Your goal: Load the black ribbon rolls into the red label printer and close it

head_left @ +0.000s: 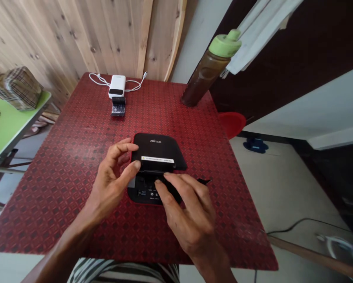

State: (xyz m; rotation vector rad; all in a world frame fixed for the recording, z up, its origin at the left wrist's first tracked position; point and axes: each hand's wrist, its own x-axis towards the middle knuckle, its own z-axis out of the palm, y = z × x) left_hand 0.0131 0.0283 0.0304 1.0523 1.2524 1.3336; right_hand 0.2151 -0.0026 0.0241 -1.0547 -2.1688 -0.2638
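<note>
A red surface patterned with dark diamonds (164, 112) carries a flat black plastic case with rounded corners and red edging (161, 148), near its middle. Toward the far left lies a white rectangular power bank with a dark end panel (117, 83), a thin white cable (145, 74) beside it and a glossy black curled strip (118, 110) just in front. A translucent brown bottle with a light green cap (205, 72) stands far right. Right of the case is a small black scrap (203, 181), possibly plastic.

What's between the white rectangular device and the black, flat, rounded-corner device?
In the head view: a small black glossy strip, close to the white device, then red patterned tabletop up to the black device.
</note>
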